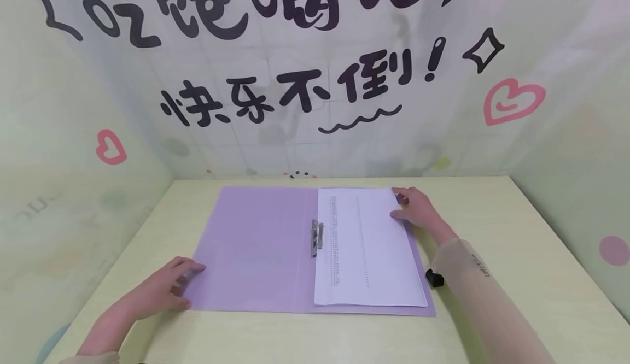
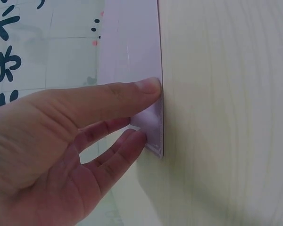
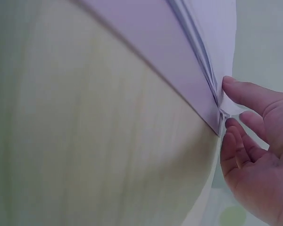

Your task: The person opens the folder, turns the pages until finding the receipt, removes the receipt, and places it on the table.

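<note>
A purple folder (image 1: 256,249) lies spread open on the table, with a metal clip (image 1: 314,238) beside its spine. On its right half lies a stack of printed paper (image 1: 394,265). My right hand (image 1: 418,208) pinches the far right corner of the paper stack. In the right wrist view, the thumb (image 3: 245,92) lies on the top sheet and the other fingers bend in at the stack's edge. My left hand (image 1: 157,290) rests at the folder's left edge. In the left wrist view, its thumb (image 2: 118,99) touches the cover near the corner, fingers loosely bent.
The pale wooden table (image 1: 246,336) carries the folder. A printed wall sheet (image 1: 275,151) with large black characters and pink hearts stands behind it and wraps round both sides. A small black object (image 1: 435,278) shows beside the right sleeve.
</note>
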Motion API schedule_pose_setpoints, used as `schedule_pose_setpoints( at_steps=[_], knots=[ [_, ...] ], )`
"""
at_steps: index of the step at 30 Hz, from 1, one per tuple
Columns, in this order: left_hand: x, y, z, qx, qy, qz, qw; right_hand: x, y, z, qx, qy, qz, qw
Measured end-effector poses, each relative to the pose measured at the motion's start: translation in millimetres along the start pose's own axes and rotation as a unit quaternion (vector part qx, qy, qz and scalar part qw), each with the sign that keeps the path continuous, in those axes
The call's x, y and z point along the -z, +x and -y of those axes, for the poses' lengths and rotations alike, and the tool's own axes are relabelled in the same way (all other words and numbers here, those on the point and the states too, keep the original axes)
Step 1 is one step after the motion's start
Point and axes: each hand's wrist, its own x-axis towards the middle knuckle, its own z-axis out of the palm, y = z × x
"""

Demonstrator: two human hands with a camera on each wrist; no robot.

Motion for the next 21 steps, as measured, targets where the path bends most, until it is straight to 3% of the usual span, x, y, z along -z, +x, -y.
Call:
schedule_pose_setpoints(
  at_steps=[5,12,21],
  knots=[
    [0.0,-0.5,0.2,0.004,-0.005,0.004,1.0,-1,1,1,0.004,0.0,0.003,1.0],
    [-0.8,0.7,0.9,-0.014,-0.003,-0.002,0.9999,4,1,3,-0.008,0.05,0.005,0.999],
    [0.1,-0.2,3.3,-0.024,-0.009,-0.008,0.9996,14,3,8,0.031,0.05,-0.002,0.998]
  ],
)
